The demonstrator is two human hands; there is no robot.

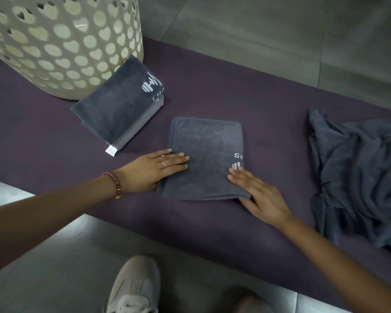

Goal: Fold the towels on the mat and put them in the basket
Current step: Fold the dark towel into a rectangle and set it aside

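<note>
Folded towel (203,154) lies flat on mat (235,98). Left hand (154,170), fingers straight, presses its left edge; right hand (257,195), fingers extended, rests on its near-right corner.

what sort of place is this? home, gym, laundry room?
Probably a gym or home workout corner, on the floor; can't tell which. A purple exercise mat lies on grey floor tiles, a folded grey towel carries a barbell logo, and a cream perforated laundry basket stands on the mat.

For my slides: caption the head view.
Left hand and right hand flat on a folded towel on the mat; second folded towel beside the basket, crumpled towel at right.
</note>
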